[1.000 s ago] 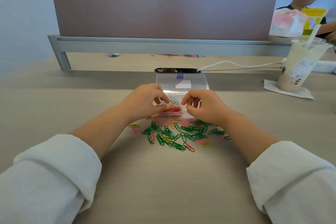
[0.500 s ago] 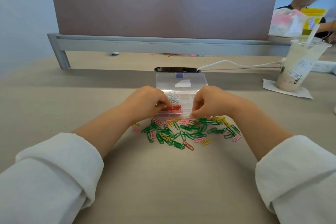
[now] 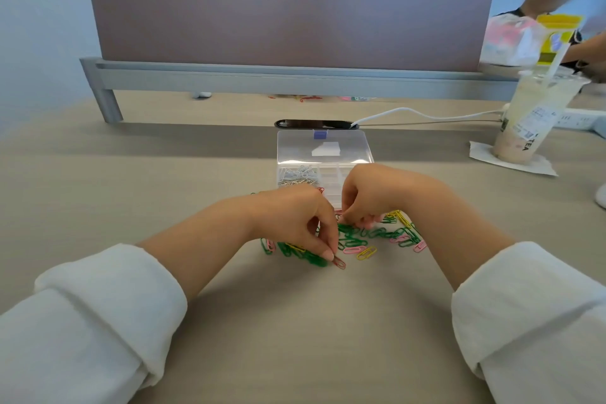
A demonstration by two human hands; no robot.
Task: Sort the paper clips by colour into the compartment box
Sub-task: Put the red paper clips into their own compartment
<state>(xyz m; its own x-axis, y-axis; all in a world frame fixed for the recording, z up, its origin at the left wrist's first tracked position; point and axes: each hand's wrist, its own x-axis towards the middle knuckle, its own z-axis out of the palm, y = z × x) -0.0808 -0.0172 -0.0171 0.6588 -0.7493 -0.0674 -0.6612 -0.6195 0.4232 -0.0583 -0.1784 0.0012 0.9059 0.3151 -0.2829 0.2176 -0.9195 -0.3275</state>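
Left hand (image 3: 295,223) pinches a red clip (image 3: 339,263) at the pile's near edge. Right hand (image 3: 377,197) curls its fingertips into the paper clips (image 3: 377,234); holding one? Can't tell. The pile lies in the middle of the table (image 3: 295,331), just in front of the open compartment box (image 3: 331,174), with silver clips (image 3: 298,174) in its far-left compartment.

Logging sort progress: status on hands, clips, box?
Left hand pinching red clip at pile's near edge. Right hand curled into mixed pile, grasp unclear. Compartment box open, nothing blocking it.
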